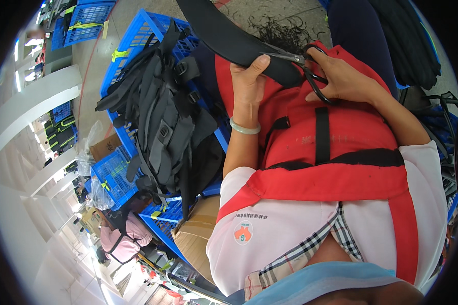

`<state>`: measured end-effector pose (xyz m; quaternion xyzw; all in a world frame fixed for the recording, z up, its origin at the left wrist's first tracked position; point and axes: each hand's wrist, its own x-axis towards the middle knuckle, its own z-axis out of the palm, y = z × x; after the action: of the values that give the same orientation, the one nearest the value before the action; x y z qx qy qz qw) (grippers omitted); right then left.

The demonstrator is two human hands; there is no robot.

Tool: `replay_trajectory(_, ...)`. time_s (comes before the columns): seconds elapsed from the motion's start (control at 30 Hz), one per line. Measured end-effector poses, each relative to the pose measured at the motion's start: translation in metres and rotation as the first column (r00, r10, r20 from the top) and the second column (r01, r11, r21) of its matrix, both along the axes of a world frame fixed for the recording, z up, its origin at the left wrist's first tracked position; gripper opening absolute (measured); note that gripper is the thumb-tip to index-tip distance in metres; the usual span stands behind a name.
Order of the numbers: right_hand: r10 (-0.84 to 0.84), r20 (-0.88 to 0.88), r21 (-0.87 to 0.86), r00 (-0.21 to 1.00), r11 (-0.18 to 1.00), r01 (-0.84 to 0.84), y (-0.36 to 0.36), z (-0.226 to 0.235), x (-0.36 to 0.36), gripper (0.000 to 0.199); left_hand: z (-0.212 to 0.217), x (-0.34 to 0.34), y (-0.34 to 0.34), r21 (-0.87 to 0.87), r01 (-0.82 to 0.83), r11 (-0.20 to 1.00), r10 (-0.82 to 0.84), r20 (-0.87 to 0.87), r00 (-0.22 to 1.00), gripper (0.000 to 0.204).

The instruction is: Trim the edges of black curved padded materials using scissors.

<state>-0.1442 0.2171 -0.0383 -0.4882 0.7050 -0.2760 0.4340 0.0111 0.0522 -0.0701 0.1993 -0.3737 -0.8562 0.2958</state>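
Scissors, black-handled with steel blades (310, 71), sit in the right hand (343, 76), fingers through the loops, blades nosing onto the long black padded fabric strap (229, 38). The left hand (249, 81) is clamped on that strap's end, thumb on top, holding it across the red apron (331, 152). Trimming looks to be the step in hand; the next snip calls for a taut strap. Dark thread clippings (285, 33) litter the floor beyond, and grey backpacks (163, 117) are piled on blue plastic crates (142, 30) to the left.

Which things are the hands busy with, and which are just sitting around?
In use: black strap in the left hand; black scissors in the right hand.
Lying about: black backpacks, blue crates, cardboard box.
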Motion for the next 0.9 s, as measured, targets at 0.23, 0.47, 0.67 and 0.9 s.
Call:
replay_trajectory(0.23,-0.026,-0.083,-0.193,0.996,0.981,0.009,-0.005,-0.015,0.006,0.065,-0.001,0.0,0.005,0.018,0.012,1.0,-0.012,-0.029,1.0,0.028)
replay_trajectory(0.47,-0.073,-0.068,-0.177,0.995,0.982,0.06,-0.005,-0.021,0.005,0.052,0.002,-0.002,0.004,0.001,0.022,1.0,-0.022,-0.065,0.998,0.033)
replay_trajectory(0.67,-0.077,-0.088,-0.175,0.993,0.983,0.061,-0.007,-0.026,0.001,0.045,-0.006,0.0,-0.015,0.117,0.01,0.993,-0.003,-0.06,0.998,0.035)
replay_trajectory(0.9,-0.05,-0.095,-0.276,0.994,0.961,0.022,-0.008,-0.043,-0.001,0.047,-0.006,-0.006,-0.002,0.046,-0.004,0.999,0.005,-0.026,1.0,0.031)
